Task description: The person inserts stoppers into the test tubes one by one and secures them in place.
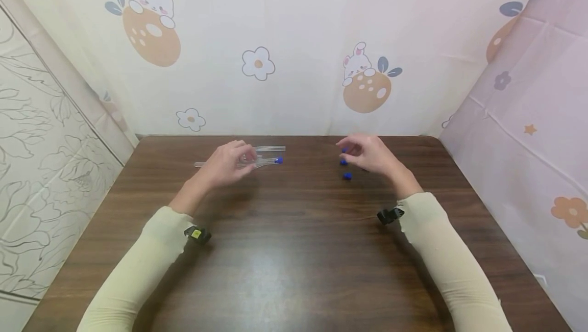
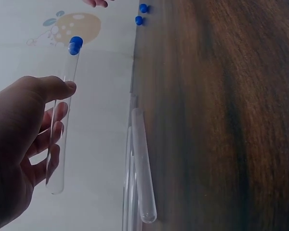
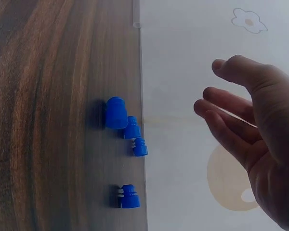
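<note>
My left hand (image 1: 227, 162) pinches a clear test tube (image 2: 58, 180) between its thumb and fingers. A blue stopper (image 2: 75, 45) sits in the tube's upper end in the left wrist view. Below that hand, several bare test tubes (image 2: 144, 168) lie side by side on the table. My right hand (image 1: 369, 154) hovers over the back right of the table, its fingers loosely bent with nothing between them. Under it are several loose blue stoppers; a nearer one (image 3: 116, 113) and a separate one (image 3: 129, 196) show in the right wrist view.
The dark wooden table (image 1: 275, 250) ends at the back against a light printed curtain (image 1: 298, 26). Patterned cloth also hangs at the left and right sides. A small black camera is strapped at each cuff.
</note>
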A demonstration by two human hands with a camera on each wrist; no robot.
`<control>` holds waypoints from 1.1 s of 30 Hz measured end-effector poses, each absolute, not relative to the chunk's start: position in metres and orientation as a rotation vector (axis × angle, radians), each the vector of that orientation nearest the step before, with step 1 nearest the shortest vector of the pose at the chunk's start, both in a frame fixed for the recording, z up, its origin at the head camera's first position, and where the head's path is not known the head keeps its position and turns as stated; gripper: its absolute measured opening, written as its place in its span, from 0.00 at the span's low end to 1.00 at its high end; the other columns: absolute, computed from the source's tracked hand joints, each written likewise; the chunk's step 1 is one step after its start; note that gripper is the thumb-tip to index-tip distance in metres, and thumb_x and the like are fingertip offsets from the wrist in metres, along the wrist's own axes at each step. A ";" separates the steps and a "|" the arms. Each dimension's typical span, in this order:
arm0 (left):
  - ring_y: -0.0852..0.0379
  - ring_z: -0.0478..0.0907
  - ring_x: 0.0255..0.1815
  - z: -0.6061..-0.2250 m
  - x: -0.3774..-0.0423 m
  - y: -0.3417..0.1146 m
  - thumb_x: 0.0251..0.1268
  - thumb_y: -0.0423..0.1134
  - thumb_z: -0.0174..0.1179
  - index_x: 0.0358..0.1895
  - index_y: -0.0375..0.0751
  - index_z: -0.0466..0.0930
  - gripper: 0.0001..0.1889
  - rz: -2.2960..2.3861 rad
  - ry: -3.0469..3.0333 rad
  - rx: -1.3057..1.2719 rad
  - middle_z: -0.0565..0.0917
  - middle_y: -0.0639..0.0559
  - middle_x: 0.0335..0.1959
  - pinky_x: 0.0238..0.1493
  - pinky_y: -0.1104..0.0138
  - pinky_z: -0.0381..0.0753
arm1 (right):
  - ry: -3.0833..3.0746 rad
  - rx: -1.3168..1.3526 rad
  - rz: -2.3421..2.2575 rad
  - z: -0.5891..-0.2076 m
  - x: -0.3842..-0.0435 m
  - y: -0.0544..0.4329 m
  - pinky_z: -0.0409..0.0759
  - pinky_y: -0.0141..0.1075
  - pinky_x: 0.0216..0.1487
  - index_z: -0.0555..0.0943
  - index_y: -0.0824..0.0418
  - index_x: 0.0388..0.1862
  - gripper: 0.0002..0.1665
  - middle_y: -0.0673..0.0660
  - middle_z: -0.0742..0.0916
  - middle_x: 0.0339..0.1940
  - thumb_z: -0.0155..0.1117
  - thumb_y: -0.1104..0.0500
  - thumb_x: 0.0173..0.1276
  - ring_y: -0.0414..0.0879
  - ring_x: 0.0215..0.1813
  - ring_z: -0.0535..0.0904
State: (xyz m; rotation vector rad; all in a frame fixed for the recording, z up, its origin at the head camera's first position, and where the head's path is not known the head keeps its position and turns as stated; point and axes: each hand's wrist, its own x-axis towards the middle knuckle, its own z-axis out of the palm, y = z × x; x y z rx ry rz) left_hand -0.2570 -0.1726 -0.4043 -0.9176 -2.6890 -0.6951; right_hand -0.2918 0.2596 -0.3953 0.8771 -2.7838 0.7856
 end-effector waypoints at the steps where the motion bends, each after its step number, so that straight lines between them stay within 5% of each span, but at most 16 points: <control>1: 0.44 0.89 0.48 -0.405 -0.257 -0.172 0.71 0.36 0.74 0.49 0.41 0.88 0.08 -0.686 -2.703 -0.914 0.91 0.44 0.45 0.52 0.48 0.89 | -2.802 0.873 0.764 -0.396 -0.292 0.260 0.92 0.54 0.54 0.90 0.63 0.61 0.18 0.61 0.96 0.50 0.78 0.64 0.74 0.56 0.49 0.94; 33: 0.49 0.89 0.46 -0.434 -0.259 -0.177 0.70 0.41 0.75 0.47 0.49 0.88 0.08 -0.548 -2.912 -0.889 0.92 0.51 0.43 0.51 0.48 0.89 | -3.067 0.844 0.597 -0.419 -0.288 0.270 0.91 0.50 0.50 0.92 0.61 0.58 0.19 0.58 0.96 0.48 0.82 0.58 0.71 0.48 0.45 0.91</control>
